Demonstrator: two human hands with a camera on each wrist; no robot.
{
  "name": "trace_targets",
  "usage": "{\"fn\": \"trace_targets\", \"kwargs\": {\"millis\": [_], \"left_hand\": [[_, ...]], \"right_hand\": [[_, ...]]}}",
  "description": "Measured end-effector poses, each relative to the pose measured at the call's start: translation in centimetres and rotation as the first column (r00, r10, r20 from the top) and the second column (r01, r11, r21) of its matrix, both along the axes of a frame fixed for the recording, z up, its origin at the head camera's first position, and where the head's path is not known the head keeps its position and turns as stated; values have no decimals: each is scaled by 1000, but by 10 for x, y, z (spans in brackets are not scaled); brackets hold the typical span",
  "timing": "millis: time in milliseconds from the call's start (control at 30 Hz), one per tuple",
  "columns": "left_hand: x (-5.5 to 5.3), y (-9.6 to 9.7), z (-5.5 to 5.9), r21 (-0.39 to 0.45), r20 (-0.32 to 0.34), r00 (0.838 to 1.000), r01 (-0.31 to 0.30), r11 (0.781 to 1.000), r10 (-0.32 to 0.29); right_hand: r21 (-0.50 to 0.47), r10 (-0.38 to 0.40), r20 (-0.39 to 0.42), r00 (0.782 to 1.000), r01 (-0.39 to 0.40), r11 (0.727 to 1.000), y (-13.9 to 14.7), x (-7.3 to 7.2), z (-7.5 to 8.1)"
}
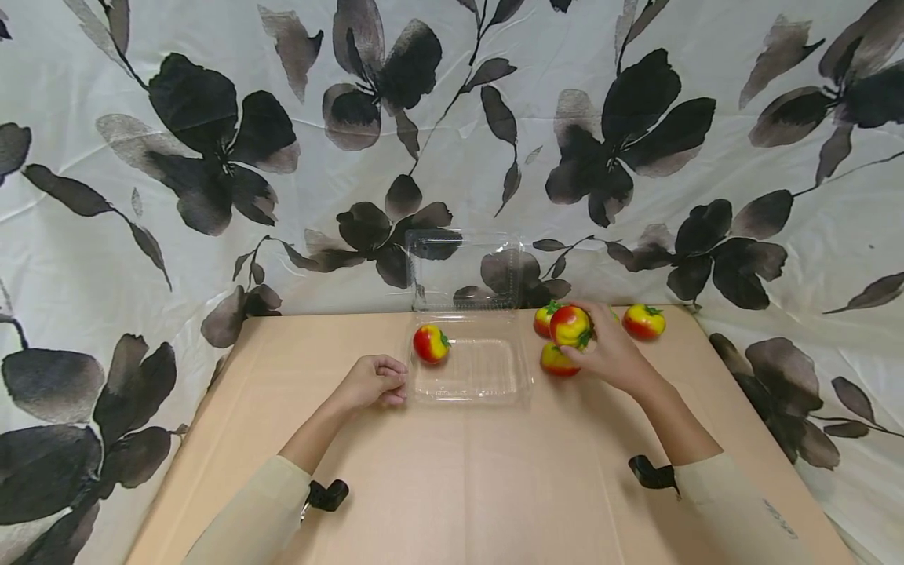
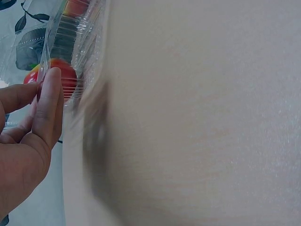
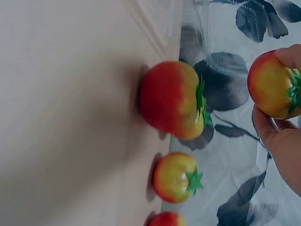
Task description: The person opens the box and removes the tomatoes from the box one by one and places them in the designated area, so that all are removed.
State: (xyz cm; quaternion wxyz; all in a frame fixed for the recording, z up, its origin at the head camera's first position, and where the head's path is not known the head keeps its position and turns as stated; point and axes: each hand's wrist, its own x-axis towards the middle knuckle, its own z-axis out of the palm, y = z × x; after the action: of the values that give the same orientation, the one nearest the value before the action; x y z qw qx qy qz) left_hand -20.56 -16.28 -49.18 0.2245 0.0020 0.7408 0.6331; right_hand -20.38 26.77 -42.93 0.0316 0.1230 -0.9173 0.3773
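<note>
A clear plastic clamshell container (image 1: 487, 373) stands on the table with its lid (image 1: 466, 275) raised at the back. One red-and-yellow tomato (image 1: 429, 344) sits in its left part. My left hand (image 1: 370, 382) pinches the container's left rim between thumb and fingers, as the left wrist view shows. To the right of the container, my right hand (image 1: 613, 353) grips another tomato (image 3: 270, 84), raised above the others, its green stem top turned toward the palm. Beneath and behind that tomato are two more, a front tomato (image 1: 558, 362) and a back tomato (image 1: 544, 320).
A further tomato (image 1: 643, 322) lies by the table's back right corner. The light wooden table (image 1: 466, 486) ends just behind the container, where a white cloth (image 1: 494, 165) with dark flowers hangs. Black wrist cameras are strapped at both sleeves.
</note>
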Motion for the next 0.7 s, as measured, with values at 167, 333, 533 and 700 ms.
{"fn": "trace_targets", "kwargs": {"millis": [167, 333, 533, 700], "left_hand": [[0, 1, 1, -3, 5, 1000, -5, 1000, 5], [0, 0, 2, -6, 5, 1000, -2, 1000, 2], [0, 0, 0, -14, 4, 1000, 2, 1000, -2], [-1, -1, -1, -13, 11, 1000, 1, 1000, -1]], "right_hand": [[40, -30, -7, 1000, 30, 999, 14, 4, 0], [78, -52, -1, 999, 52, 996, 27, 7, -6], [36, -90, 46, 995, 89, 995, 44, 8, -19], [46, -111, 65, 992, 108, 993, 57, 12, -31]]}}
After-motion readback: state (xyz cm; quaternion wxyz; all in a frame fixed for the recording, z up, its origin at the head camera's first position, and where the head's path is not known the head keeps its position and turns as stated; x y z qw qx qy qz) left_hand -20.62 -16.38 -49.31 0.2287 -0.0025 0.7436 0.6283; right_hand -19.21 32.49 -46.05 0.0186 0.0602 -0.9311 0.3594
